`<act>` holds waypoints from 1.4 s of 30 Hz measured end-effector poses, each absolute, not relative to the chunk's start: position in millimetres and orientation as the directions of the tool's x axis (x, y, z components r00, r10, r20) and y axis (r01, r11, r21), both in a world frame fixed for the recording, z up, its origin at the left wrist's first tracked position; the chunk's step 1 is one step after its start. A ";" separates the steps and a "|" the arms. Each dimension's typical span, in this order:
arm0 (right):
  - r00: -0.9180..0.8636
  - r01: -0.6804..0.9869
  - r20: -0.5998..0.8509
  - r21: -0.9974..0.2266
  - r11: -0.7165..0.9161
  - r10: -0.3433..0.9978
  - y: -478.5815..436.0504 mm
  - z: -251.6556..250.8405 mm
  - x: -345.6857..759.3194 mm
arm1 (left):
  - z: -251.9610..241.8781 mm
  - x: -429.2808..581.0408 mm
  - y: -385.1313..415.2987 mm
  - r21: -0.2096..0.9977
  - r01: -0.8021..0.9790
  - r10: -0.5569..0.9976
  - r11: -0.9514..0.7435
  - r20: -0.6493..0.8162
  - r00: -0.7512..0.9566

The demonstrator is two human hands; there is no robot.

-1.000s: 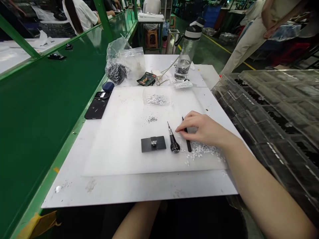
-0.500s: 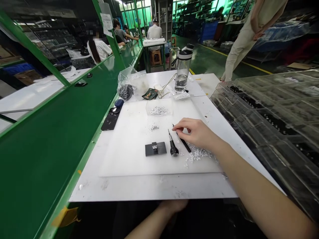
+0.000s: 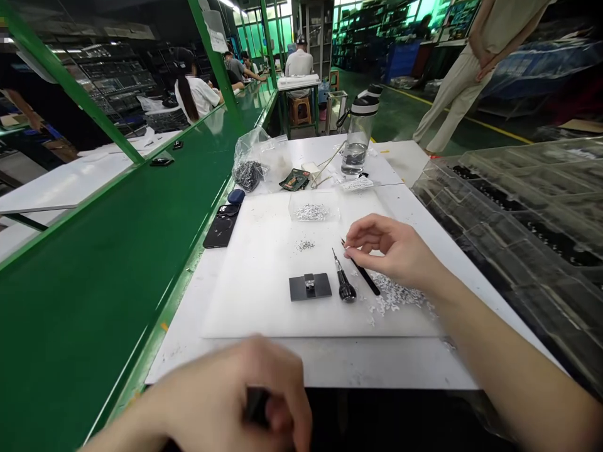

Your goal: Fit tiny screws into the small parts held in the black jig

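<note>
My right hand [image 3: 393,250] hovers over the white mat [image 3: 264,295], thumb and forefinger pinched on a tiny part I cannot make out. Just below it lie black tweezers [image 3: 365,273] and a small black screwdriver [image 3: 345,285]. A pile of small white parts [image 3: 396,295] sits under my wrist. Left of the screwdriver rests a dark plate [image 3: 309,287] with a small metal piece on it. My left hand [image 3: 235,402] rises blurred at the near table edge, fingers curled round a small dark object.
A clear tray of silver parts [image 3: 313,210], a water bottle [image 3: 357,133], plastic bags [image 3: 257,160], a phone [image 3: 220,229] and a blue case [image 3: 235,196] lie further back. Green conveyor [image 3: 117,238] runs on the left. Stacked clear trays [image 3: 518,201] stand right. A person stands behind.
My left hand came up from under the table into view, closed on a dark object. My right hand lifted slightly off the tweezers, pinching something small.
</note>
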State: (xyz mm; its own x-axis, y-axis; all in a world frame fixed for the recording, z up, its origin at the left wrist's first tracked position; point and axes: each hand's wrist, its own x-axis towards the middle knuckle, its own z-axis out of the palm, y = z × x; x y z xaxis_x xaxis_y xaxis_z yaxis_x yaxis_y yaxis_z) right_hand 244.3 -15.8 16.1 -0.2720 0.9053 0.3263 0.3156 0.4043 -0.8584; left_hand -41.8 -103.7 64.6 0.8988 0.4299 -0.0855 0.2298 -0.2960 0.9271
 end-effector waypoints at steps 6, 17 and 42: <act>-0.430 0.293 0.296 -0.848 0.442 0.853 -22.8 43.9 215.3 | 64.1 -27.7 -27.9 0.926 0.253 0.935 -0.280 0.203 0.289; -0.445 0.360 0.355 -0.770 0.526 0.823 -19.4 13.8 200.0 | 6.4 -18.5 -12.7 0.906 0.104 0.815 -0.410 0.313 0.488; -0.321 0.863 0.012 -0.409 0.298 0.947 1.3 5.1 253.7 | 3.6 -19.9 -6.8 0.801 0.280 0.676 -0.530 0.200 0.709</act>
